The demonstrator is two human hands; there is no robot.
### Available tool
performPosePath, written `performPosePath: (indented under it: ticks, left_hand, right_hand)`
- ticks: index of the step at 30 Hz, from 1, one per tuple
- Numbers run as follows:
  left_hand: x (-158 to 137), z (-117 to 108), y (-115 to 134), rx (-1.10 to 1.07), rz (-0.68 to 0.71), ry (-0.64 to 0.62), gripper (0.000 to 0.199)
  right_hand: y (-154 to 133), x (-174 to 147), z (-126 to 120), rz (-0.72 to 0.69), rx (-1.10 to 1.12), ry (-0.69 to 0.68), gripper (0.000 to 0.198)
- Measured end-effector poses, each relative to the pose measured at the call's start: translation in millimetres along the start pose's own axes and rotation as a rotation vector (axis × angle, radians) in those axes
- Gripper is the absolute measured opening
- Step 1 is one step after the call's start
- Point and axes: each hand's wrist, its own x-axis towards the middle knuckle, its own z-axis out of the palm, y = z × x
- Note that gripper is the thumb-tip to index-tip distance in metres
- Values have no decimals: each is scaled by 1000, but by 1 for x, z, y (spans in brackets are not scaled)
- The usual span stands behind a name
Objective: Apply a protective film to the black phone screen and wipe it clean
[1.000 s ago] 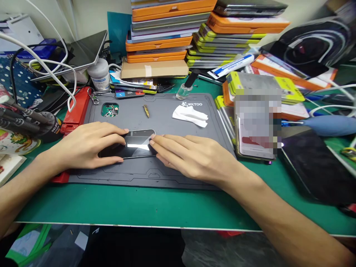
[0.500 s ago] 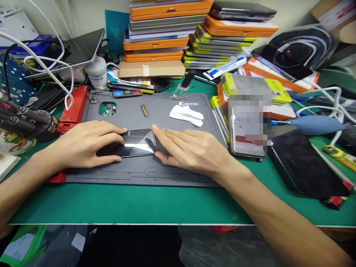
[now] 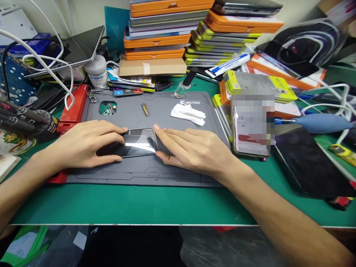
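A dark smartphone (image 3: 140, 142) lies flat, screen up, on the grey repair mat (image 3: 111, 175), its glass reflecting a bright light strip. Over its left part spreads my left hand (image 3: 86, 144), fingers and thumb at the two long edges, hiding that end. My right hand (image 3: 191, 148) grips the right end, with fingertips at the far corner and the thumb at the near corner. Beyond the phone are a small brass-coloured bit (image 3: 145, 109) and a crumpled white wipe (image 3: 188, 114). Small metal parts (image 3: 108, 108) sit in the mat's recess.
A glass bottle with a black cap (image 3: 183, 90) stands at the mat's far edge. Orange cases (image 3: 158, 41) are stacked behind. To the right are another phone (image 3: 250, 129), a blue air blower (image 3: 322, 123) and a black pouch (image 3: 311, 163). A tool holder (image 3: 44, 124) stands left.
The view has shifted slightly, and the phone's screen reflection has changed. Both hands keep nearly the same places on the phone.
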Motion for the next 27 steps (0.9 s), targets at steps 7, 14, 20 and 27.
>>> performPosePath:
  ticks: [7, 14, 20, 27]
  left_hand:
    - [0, 0, -1, -4, -2, -14, 36]
    - [0, -1, -2, -11, -9, -29, 36]
    - [0, 0, -2, -24, -15, -25, 36]
    - [0, 0, -2, -25, -13, -25, 37]
  right_hand:
    - [-1, 1, 0, 13, 14, 24, 47]
    - [-1, 3, -1, 17, 2, 30, 40]
    - [-1, 2, -1, 25, 36, 18, 48]
    - [-3, 3, 0, 15, 37, 36, 40]
